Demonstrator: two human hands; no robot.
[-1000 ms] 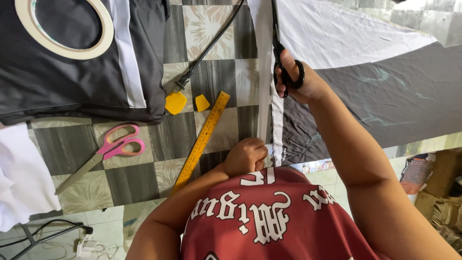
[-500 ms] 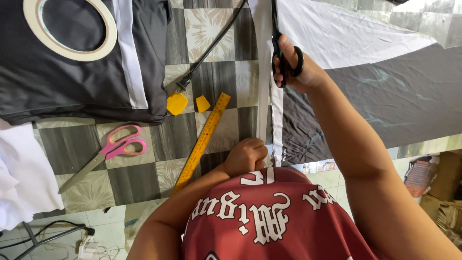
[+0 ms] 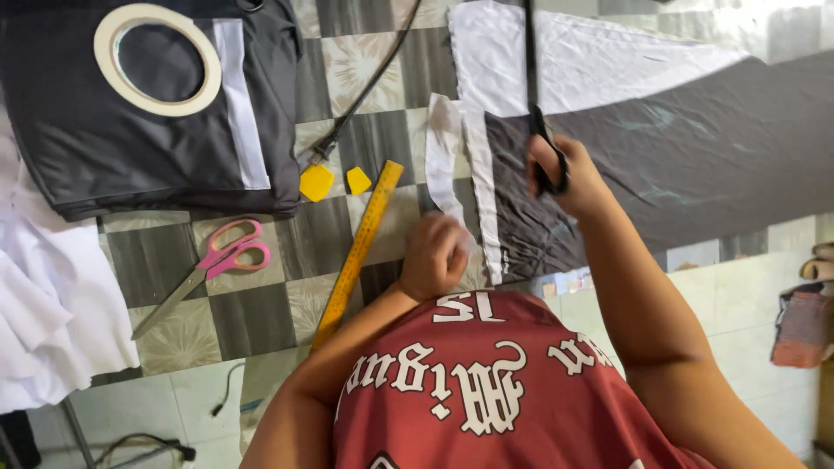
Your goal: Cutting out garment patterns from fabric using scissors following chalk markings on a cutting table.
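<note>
My right hand point(image 3: 569, 178) grips black scissors point(image 3: 534, 113), blades pointing away from me over a sheet of white and dark grey fabric point(image 3: 660, 130) spread on the floor. A narrow white fabric strip point(image 3: 445, 152) has parted from the sheet's left edge. My left hand point(image 3: 434, 256) is closed on the near end of that strip, just in front of my red shirt.
A yellow ruler point(image 3: 358, 252) lies diagonally left of my left hand. Pink-handled scissors point(image 3: 213, 265), two yellow chalk pieces point(image 3: 334, 181), a black cable point(image 3: 365, 87), folded dark fabric point(image 3: 78, 165) with a tape roll point(image 3: 156, 59) and white cloth point(image 3: 43, 321) lie further left.
My right hand and the black scissors have come back toward me along the cut. The white strip has swung away to the left, with my left hand still holding its end.
</note>
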